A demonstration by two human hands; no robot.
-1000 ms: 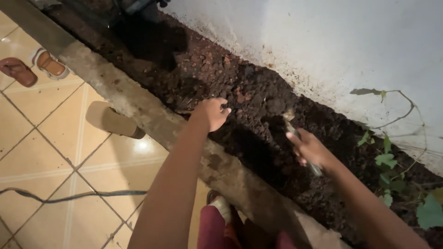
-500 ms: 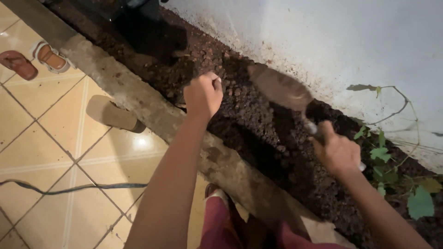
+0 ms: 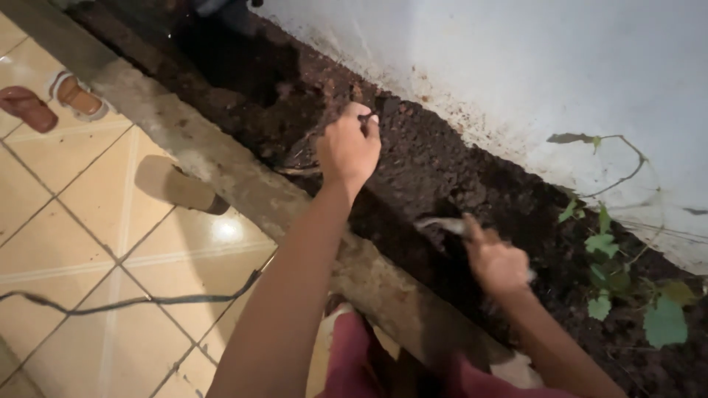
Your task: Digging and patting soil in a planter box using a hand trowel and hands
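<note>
The right hand (image 3: 495, 259) is closing around the handle of a trowel (image 3: 442, 225), and the blade is pointing away from that hand toward the left, its tip sinking into the dark soil (image 3: 442, 166) of the narrow bed. The trowel's long axis is running roughly level across the view, from the fist at the right to the blurred metal tip at the left, close to the inner side of the concrete curb (image 3: 243, 191). The left hand (image 3: 348, 147) is reaching further along the bed, up and to the left of the trowel, and is curling shut with something thin and dark pinched at the fingertips; what it is cannot be told, though thin roots or dry stems are lying just beside it in the soil. So the trowel is sitting in the right hand's grip, while the left hand is staying apart from it, with open soil between the two. The blade is lying between the hands, nearer the right one. A white wall (image 3: 516, 66) is bounding the far side of the bed, and a small vine with green leaves (image 3: 608, 247) is growing beside the right forearm. On the tiled floor (image 3: 66, 221), sandals (image 3: 51, 99) and a cable (image 3: 133, 301) are lying well apart from the work.
</note>
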